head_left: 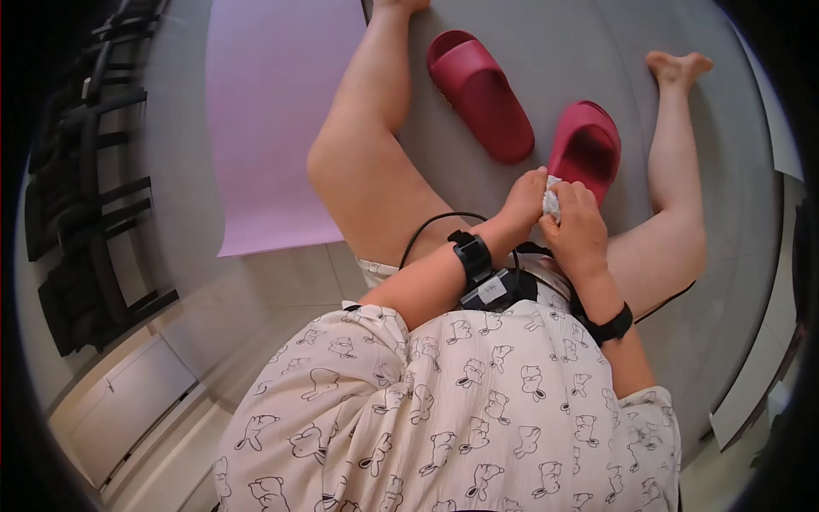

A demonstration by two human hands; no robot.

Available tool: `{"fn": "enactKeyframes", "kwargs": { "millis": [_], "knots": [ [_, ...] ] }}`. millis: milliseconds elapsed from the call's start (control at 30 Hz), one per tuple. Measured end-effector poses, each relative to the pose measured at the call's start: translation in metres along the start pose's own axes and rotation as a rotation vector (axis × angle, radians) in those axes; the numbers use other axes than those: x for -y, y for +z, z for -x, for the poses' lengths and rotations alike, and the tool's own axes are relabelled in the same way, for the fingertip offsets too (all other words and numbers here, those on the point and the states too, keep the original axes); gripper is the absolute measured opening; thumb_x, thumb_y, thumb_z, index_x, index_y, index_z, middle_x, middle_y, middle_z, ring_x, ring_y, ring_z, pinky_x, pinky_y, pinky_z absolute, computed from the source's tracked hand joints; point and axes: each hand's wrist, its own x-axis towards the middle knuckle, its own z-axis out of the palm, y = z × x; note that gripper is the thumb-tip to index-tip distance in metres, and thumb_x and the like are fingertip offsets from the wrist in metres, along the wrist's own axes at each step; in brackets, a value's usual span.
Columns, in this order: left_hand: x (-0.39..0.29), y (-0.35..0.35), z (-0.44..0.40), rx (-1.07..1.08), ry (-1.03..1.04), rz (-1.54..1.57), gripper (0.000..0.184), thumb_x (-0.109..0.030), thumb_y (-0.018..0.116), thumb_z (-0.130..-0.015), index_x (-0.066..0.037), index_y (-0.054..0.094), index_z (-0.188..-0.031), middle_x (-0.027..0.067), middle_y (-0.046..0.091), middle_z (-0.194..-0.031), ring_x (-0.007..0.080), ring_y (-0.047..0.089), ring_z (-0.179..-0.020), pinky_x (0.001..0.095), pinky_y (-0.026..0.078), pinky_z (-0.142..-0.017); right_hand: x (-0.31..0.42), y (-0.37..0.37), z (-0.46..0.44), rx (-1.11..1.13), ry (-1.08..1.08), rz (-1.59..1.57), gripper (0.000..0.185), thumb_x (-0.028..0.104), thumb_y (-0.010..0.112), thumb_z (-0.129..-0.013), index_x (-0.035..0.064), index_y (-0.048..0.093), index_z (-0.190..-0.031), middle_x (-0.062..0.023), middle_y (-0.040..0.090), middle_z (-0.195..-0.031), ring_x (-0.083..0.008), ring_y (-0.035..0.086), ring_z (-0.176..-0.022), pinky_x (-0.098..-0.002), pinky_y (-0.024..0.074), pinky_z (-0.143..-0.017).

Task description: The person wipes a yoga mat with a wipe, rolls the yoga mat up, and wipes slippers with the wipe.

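My left hand [524, 207] and my right hand [580, 229] meet in front of my body, fingers closed on a small crumpled white piece [551, 201] between them. What it is made of is too small to tell. Just beyond my fingers lies one red slipper [587, 147], partly covered by my right hand. The other red slipper [482, 98] lies farther off to the left on the grey floor. A black strap [472, 256] is round my left wrist, another [610, 327] round my right.
My bare legs are spread to either side. A pink mat [281, 119] lies on the floor at left. Black chairs or racks [94, 171] stand at the far left. A black cable [422, 229] loops from a dark device [503, 290] at my waist.
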Motion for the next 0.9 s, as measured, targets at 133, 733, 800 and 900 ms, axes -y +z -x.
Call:
{"fn": "enactKeyframes", "kwargs": {
  "millis": [133,733,800,900],
  "knots": [
    [0.026,-0.019,-0.039,0.014,0.211,-0.369,0.039,-0.033,0.031,-0.096,-0.006,0.057,-0.088,0.0055,0.06,-0.076,0.0132,0.054,-0.069,0.0301,0.043,-0.064,-0.084,0.005,0.0,-0.083,0.102,0.134,0.03,0.008,0.054,-0.074,0.004,0.049,-0.103,-0.0168,0.05,-0.094,-0.0353,0.051,-0.088,-0.0419,0.0426,-0.079],
    [-0.017,-0.001,0.006,0.322,-0.185,0.433,0.039,-0.012,0.049,-0.087,-0.007,0.039,-0.124,0.0077,0.054,-0.11,0.0154,0.055,-0.096,0.0307,0.047,-0.083,-0.082,-0.004,-0.012,-0.316,0.001,-0.132,0.03,0.009,0.06,-0.075,0.0028,0.05,-0.103,-0.0156,0.05,-0.096,-0.0352,0.052,-0.087,-0.0392,0.0441,-0.074],
    [-0.013,0.002,0.006,0.334,-0.155,0.473,0.041,-0.01,0.049,-0.088,-0.008,0.037,-0.127,0.0065,0.054,-0.111,0.0151,0.056,-0.097,0.0306,0.048,-0.083,-0.086,-0.005,-0.03,-0.329,0.003,-0.137,0.029,0.009,0.059,-0.076,0.0036,0.05,-0.102,-0.0158,0.05,-0.096,-0.0354,0.052,-0.087,-0.0402,0.0441,-0.074],
    [-0.027,0.007,0.013,0.304,-0.075,0.364,0.046,-0.011,0.051,-0.086,-0.007,0.035,-0.13,0.0071,0.054,-0.109,0.0126,0.054,-0.096,0.027,0.047,-0.081,-0.085,-0.01,-0.029,-0.319,0.028,-0.107,0.026,0.01,0.058,-0.076,0.0056,0.05,-0.1,-0.0163,0.051,-0.095,-0.0364,0.053,-0.089,-0.0427,0.0446,-0.074]
  ]
}}
